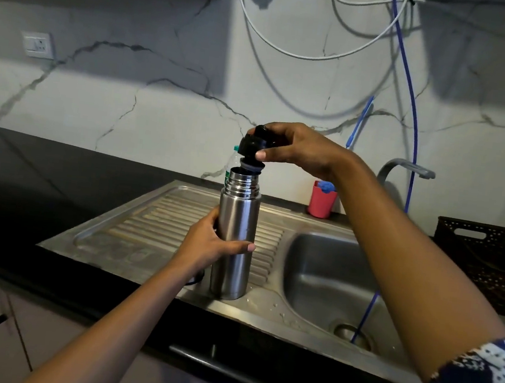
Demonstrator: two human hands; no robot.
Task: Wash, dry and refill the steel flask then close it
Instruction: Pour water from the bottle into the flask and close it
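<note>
The steel flask stands upright on the sink's ribbed draining board. My left hand grips the flask's body at mid-height, thumb across the front. My right hand holds the black stopper cap by its sides, right at the flask's open threaded mouth, slightly tilted, its lower plug at the rim. Whether the plug sits inside the neck I cannot tell.
The steel sink basin lies right of the flask, with a blue hose hanging into its drain. A red cup and a grey tap stand behind. A dark basket sits far right. A plastic bottle peeks behind the flask.
</note>
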